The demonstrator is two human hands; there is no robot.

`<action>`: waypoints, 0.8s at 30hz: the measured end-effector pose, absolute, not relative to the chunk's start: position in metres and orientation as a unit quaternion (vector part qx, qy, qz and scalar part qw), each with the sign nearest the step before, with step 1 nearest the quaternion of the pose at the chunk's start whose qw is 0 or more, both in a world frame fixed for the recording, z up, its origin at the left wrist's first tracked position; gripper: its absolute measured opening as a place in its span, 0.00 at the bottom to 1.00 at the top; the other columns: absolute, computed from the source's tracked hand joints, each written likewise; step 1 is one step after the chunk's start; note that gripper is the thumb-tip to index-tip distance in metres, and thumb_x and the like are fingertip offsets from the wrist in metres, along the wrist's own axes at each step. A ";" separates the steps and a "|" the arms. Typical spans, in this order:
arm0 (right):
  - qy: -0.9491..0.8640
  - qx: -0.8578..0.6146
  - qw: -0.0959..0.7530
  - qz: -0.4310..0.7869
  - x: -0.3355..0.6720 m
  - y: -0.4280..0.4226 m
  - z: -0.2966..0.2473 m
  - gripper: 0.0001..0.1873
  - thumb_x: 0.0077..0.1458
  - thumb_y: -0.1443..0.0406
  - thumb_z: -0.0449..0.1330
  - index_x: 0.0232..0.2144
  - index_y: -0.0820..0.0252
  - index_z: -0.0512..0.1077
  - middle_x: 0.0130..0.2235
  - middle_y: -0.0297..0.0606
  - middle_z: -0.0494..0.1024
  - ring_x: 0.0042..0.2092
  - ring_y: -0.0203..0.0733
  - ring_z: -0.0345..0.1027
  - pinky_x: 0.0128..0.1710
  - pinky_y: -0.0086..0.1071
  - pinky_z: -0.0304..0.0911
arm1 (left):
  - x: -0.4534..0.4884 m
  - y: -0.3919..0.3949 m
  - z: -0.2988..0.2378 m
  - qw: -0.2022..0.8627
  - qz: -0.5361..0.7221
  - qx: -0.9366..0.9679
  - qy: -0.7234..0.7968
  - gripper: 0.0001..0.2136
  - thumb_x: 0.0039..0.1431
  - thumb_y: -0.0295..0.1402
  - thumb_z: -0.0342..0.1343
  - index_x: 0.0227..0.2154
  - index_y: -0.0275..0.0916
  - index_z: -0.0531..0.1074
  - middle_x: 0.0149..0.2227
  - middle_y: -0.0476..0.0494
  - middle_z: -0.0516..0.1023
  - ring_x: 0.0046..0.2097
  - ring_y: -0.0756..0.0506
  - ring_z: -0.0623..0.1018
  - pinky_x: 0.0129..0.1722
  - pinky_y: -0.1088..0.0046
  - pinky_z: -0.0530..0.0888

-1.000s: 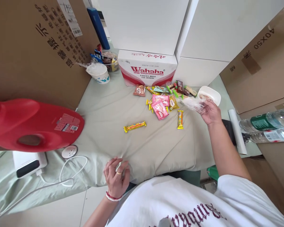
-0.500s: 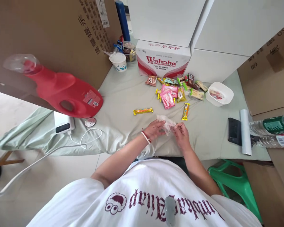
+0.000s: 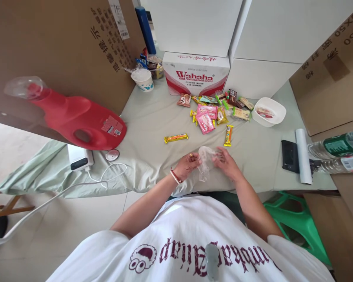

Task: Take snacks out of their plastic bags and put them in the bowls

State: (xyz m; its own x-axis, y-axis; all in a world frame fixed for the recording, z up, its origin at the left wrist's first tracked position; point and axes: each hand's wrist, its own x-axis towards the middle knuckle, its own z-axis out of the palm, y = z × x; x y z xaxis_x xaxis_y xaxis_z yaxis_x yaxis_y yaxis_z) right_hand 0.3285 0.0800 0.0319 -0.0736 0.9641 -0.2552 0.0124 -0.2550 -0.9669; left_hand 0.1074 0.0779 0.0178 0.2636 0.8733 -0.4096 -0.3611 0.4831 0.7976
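A thin clear plastic bag (image 3: 205,162) is stretched between my two hands near the table's front edge. My left hand (image 3: 187,166) pinches its left side between thumb and fingers. At the opposite side, my right hand (image 3: 227,162) has its fingertips closed on the bag's edge, slightly blurred. Just beyond the hands lie two yellow-wrapped snack bars, one crosswise (image 3: 175,138) and one upright (image 3: 228,136). Farther back is a heap of wrapped snacks, with pink packets (image 3: 206,122) in front and a brown packet (image 3: 184,100) at its left.
A white plastic bowl (image 3: 275,112) holding small packets stands right of the heap. Behind is a Wahaba-style water carton (image 3: 195,74). On the left are a red detergent jug (image 3: 88,117), a white power bank (image 3: 79,158) and a paper cup (image 3: 143,80). A white roll (image 3: 304,156) and bottles lie right.
The bag has been spread out and hangs lower. My right hand has shifted slightly right and turned, and my left hand has moved a little left. The view has tilted slightly.
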 end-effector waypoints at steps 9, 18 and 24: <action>-0.370 -0.528 0.334 0.687 0.368 0.122 0.057 0.24 0.36 0.55 0.77 0.34 0.59 0.77 0.21 0.23 0.66 0.19 0.26 0.49 0.18 0.24 0.44 | 0.039 0.072 0.026 0.719 0.330 0.395 0.467 0.18 0.37 0.41 0.78 0.26 0.38 0.78 0.26 0.51 0.75 0.29 0.51 0.71 0.32 0.74 0.69; -0.322 -0.643 0.467 0.514 0.334 0.099 0.044 0.26 0.51 0.39 0.65 0.27 0.54 0.71 0.25 0.34 0.73 0.26 0.38 0.66 0.22 0.31 0.62 | 0.052 0.062 0.011 0.519 0.518 0.329 0.595 0.17 0.56 0.50 0.63 0.35 0.43 0.68 0.36 0.48 0.75 0.41 0.46 0.77 0.43 0.68 0.74; -0.274 -0.511 0.426 0.694 0.252 0.069 0.035 0.27 0.48 0.40 0.68 0.38 0.54 0.77 0.41 0.37 0.82 0.42 0.43 0.74 0.35 0.33 0.72 | 0.085 0.039 0.028 0.388 0.429 0.585 0.568 0.07 0.56 0.37 0.65 0.36 0.43 0.77 0.44 0.40 0.77 0.50 0.39 0.76 0.53 0.61 0.70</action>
State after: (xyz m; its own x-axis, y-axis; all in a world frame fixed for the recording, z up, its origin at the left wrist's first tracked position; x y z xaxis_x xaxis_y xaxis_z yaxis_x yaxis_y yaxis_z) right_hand 0.2517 0.0691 0.0353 -0.1152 0.8721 -0.4756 -0.3114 -0.4864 -0.8164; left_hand 0.0851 0.0393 0.0279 -0.0142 0.9980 0.0611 0.3326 -0.0529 0.9416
